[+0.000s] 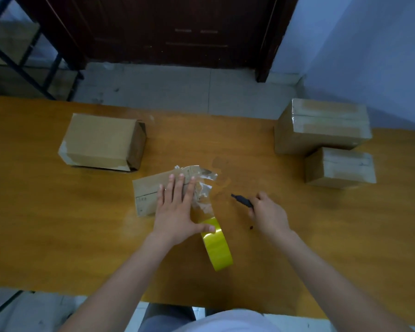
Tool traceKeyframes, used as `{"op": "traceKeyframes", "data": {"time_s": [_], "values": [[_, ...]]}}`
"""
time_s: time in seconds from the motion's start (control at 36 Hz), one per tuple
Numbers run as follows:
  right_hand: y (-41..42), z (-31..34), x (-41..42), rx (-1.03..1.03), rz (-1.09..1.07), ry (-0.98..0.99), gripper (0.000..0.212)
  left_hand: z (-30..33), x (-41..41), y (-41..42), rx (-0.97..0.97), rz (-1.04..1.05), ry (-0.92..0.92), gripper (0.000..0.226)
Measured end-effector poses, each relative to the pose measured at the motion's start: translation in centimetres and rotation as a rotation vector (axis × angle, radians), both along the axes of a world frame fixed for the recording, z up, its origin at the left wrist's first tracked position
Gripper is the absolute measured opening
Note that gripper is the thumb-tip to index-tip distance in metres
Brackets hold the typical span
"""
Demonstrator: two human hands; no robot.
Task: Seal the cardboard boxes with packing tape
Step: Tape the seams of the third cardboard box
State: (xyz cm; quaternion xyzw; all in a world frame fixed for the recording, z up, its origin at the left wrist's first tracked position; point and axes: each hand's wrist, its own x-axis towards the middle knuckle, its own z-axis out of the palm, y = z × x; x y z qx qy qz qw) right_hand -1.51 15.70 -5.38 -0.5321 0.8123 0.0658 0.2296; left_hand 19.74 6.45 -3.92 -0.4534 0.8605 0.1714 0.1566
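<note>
1. The left hand lies flat on a small cardboard box near the middle of the wooden table, fingers straight and spread, pressing down on the box top, thumb stretched out to the right toward the tape roll
2. Crumpled clear tape is stuck over the right end of this small box, bunched and wrinkled just beside the fingertips
3. A strip of tape runs from that crumpled patch down to a yellow roll of packing tape, which stands on its edge on the table, just below and to the right of the left hand; the thumb tip touches or nearly touches the roll, which of the two cannot be told
4. The right hand is curled around a dark cutter, gripping its handle, with the tip pointing left toward the taped box and apart from it
5. A larger box sits at the far left of the table, lying with one end flap a little open on its right side
6. Two more boxes sit at the far right: a big one near the back edge, with shiny tape across its top, and a smaller one just in front of it, touching or nearly so
7. Beyond the table there is a dark wooden door and a pale tiled floor
</note>
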Motion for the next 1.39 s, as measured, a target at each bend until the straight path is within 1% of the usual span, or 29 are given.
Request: {"op": "traceKeyframes", "data": {"time_s": [0.03,0.08,0.14,0.17,0.19,0.22,0.25,0.28,0.31,0.36,0.39,0.44,0.47,0.53,0.56,0.61,0.69,0.78,0.83,0.89,1.03,1.11,1.19,1.28,1.39], "values": [[0.0,-0.7,0.1,0.015,-0.043,-0.015,0.033,0.1,0.0,0.0,0.004,-0.001,-0.001,0.129],[0.0,-2.0,0.6,0.042,-0.101,-0.004,0.048,0.2,0.0,0.0,0.004,-0.004,-0.004,0.127],[-0.1,-2.6,1.3,-0.054,-0.108,0.047,0.056,0.2,0.0,0.0,0.005,-0.002,-0.003,0.127],[-0.2,-2.5,1.9,-0.151,-0.127,-0.005,0.056,0.3,0.0,0.0,0.003,-0.001,-0.007,0.127],[-0.4,-2.5,2.5,-0.241,-0.163,-0.146,0.053,0.2,0.0,0.0,0.0,-0.001,-0.014,0.128],[-0.7,-2.2,3.2,-0.309,-0.216,-0.367,0.05,0.2,-0.1,-0.1,-0.004,-0.003,-0.022,0.128],[-1.0,-2.1,3.8,-0.311,-0.276,-0.62,0.047,0.2,-0.1,-0.1,-0.007,-0.004,-0.032,0.129],[-1.5,-2.0,4.5,-0.265,-0.305,-0.828,0.045,0.2,-0.2,-0.1,-0.011,-0.006,-0.041,0.129],[-1.8,-2.2,5.0,-0.183,-0.303,-0.951,0.047,0.2,-0.2,-0.1,-0.014,-0.008,-0.046,0.129],[-2.2,-2.3,5.7,-0.013,-0.282,-1.102,0.049,0.4,-0.3,0.0,-0.009,-0.006,-0.048,0.128],[-2.2,-2.4,5.9,0.024,-0.288,-1.18,0.044,0.6,-0.4,-0.1,-0.007,-0.002,-0.044,0.127],[-2.3,-2.8,6.0,0.001,-0.319,-1.289,0.032,0.4,-0.2,-0.1,-0.015,0.001,-0.038,0.124],[-2.3,-2.9,6.0,-0.011,-0.334,-1.313,0.029,0.3,-0.1,-0.1,-0.028,-0.001,-0.036,0.121],[-2.4,-2.9,6.0,0.002,-0.347,-1.339,0.024,0.2,0.0,-0.1,-0.066,-0.005,-0.017,0.108],[-2.3,-2.7,5.9,0.017,-0.346,-1.335,0.018,0.3,0.0,0.0,-0.075,0.006,0.004,0.101],[-2.2,-2.8,5.8,0.028,-0.348,-1.334,0.008,0.3,-0.1,0.2,-0.077,0.03,0.037,0.094],[-1.9,-2.9,5.7,0.001,-0.32,-1.341,0.016,-0.4,0.0,0.4,-0.121,0.047,0.06,0.092],[-1.4,-3.0,6.0,-0.04,-0.317,-1.329,0.02,-1.4,0.0,0.5,-0.197,0.063,0.117,0.078],[-1.3,-3.0,6.2,-0.052,-0.313,-1.319,0.022,-2.1,0.0,0.6,-0.262,0.05,0.108,0.071],[-1.2,-2.9,6.3,-0.067,-0.317,-1.315,0.024,-2.3,-0.1,0.7,-0.305,0.042,0.096,0.069],[-1.2,-2.7,6.6,-0.1,-0.33,-1.295,0.017,-2.6,0.1,0.7,-0.342,0.03,0.079,0.068],[-0.9,-2.5,6.7,-0.094,-0.289,-1.282,0.016,-3.0,0.0,0.6,-0.38,0.037,0.072,0.064],[-0.2,-2.3,6.9,-0.109,-0.25,-1.293,0.017,-3.2,-0.1,0.5,-0.394,0.046,0.056,0.065],[0.1,-2.4,6.6,-0.161,-0.29,-1.275,0.018,-3.4,0.1,0.4,-0.412,0.038,0.061,0.062],[-0.3,-2.3,6.1,-0.148,-0.334,-1.288,0.018,-3.8,-0.1,0.3,-0.441,0.065,0.067,0.058]]}}
